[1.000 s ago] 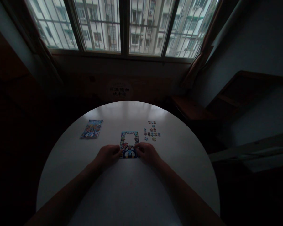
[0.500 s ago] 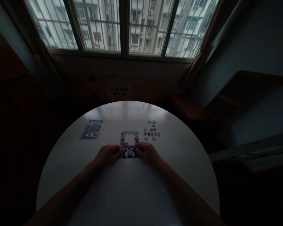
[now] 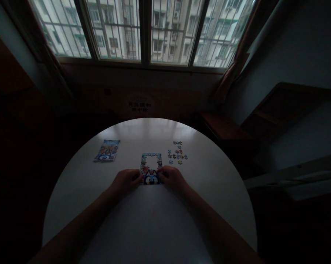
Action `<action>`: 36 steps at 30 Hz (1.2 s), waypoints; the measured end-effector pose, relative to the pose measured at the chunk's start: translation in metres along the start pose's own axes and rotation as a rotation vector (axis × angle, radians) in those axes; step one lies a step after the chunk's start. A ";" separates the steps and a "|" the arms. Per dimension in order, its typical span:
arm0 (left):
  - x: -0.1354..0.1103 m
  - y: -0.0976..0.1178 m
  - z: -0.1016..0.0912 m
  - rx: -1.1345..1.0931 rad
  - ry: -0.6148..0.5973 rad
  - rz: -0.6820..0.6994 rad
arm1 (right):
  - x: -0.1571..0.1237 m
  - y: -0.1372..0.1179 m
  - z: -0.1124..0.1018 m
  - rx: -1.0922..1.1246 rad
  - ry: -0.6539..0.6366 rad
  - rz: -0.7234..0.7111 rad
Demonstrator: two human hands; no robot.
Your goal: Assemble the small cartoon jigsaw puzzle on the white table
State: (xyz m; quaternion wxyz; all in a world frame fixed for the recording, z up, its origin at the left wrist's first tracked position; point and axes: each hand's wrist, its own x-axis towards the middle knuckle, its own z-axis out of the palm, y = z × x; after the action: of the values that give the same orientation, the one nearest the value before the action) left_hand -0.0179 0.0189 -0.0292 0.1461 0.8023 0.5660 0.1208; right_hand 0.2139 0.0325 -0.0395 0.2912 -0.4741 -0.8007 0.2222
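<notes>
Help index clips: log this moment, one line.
puzzle: centre unfilled; left hand: at its left edge; right hand: at its right edge; loose pieces: right of puzzle; packet: left of puzzle

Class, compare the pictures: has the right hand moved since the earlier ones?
No: judged against the white table, the right hand shows no shift, staying at the unfinished puzzle's right side.

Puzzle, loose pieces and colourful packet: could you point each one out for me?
Puzzle [image 3: 151, 178]: head view, on the printed face in its near part.
Loose pieces [image 3: 178, 156]: head view, on one piece within the group.
Colourful packet [image 3: 107, 150]: head view, on the middle of its printed front.
</notes>
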 end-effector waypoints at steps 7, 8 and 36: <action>-0.001 0.001 -0.001 -0.033 0.003 0.001 | 0.000 0.003 0.002 0.001 0.007 -0.007; -0.001 0.001 -0.001 -0.031 0.004 -0.003 | 0.000 0.002 0.001 0.001 0.009 -0.005; -0.001 0.001 -0.001 -0.020 0.012 -0.011 | -0.001 0.001 0.000 0.004 0.005 -0.003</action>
State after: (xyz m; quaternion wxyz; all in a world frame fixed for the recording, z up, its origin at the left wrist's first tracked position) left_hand -0.0174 0.0176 -0.0274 0.1514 0.7969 0.5700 0.1306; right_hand 0.2142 0.0323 -0.0404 0.2943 -0.4729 -0.8002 0.2223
